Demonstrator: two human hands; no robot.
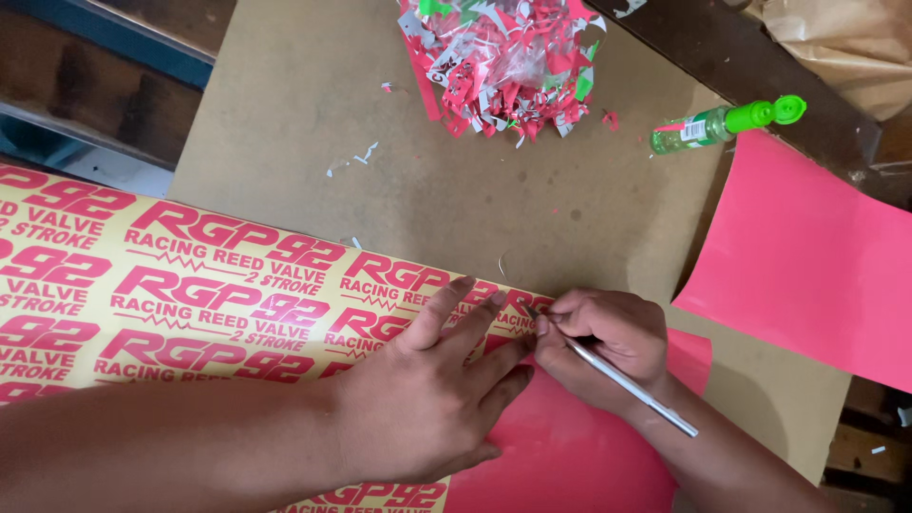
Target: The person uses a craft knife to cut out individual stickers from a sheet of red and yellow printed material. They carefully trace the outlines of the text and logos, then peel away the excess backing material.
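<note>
A tan board (427, 199) is laid as the worktop. A dark wooden beam (750, 81) is seen at 1 o'clock, with crumpled brown paper (841, 38) beyond it. Dark wooden boards (95, 90) and a blue strip (123, 33) are seen at 10 o'clock. Soft daylight is cast evenly.

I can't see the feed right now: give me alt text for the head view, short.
A right hand holds a thin silver craft knife with its tip at the edge of a yellow sticker sheet printed in red lettering, while the left hand presses the sheet flat. Beneath lie a brown board worktop, pink-red sheets, a pile of cut scraps and a small green-capped bottle.
</note>
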